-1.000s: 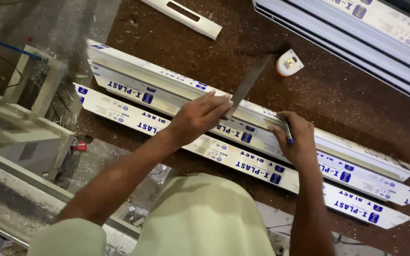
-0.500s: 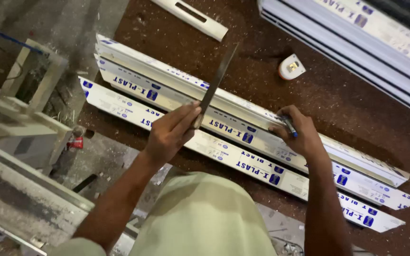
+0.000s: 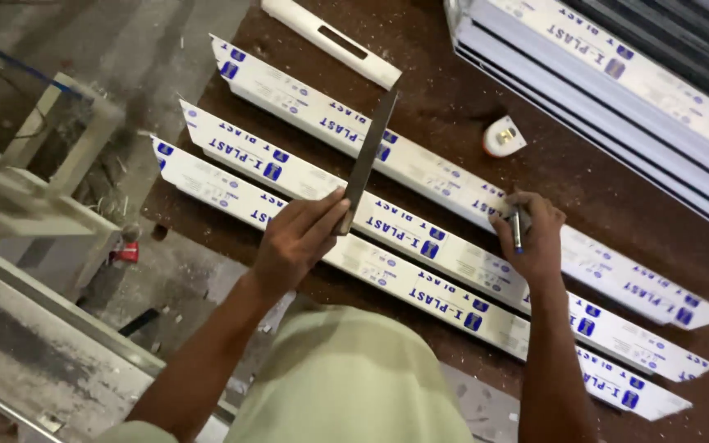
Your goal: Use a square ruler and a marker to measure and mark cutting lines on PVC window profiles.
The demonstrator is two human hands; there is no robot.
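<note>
Dim, even light; soft shadows, slight blur.

The person wears a pale yellow-green garment (image 3: 346, 377), plain and unmarked, filling the view at six o'clock. Both forearms are bare, with no gloves, watch or rings visible.

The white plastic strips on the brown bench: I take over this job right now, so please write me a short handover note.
Left hand: grips the near end of a flat grey metal ruler, lifted at an angle over the strips.
Right hand: holds a dark pen, tip down on the middle strip.
Three long white plastic strips with blue print lie side by side, slanted across the brown bench; a small white tape measure sits beyond them.
Done: no drawn marks can be made out.
Left: probably laying the ruler down and marking.
</note>
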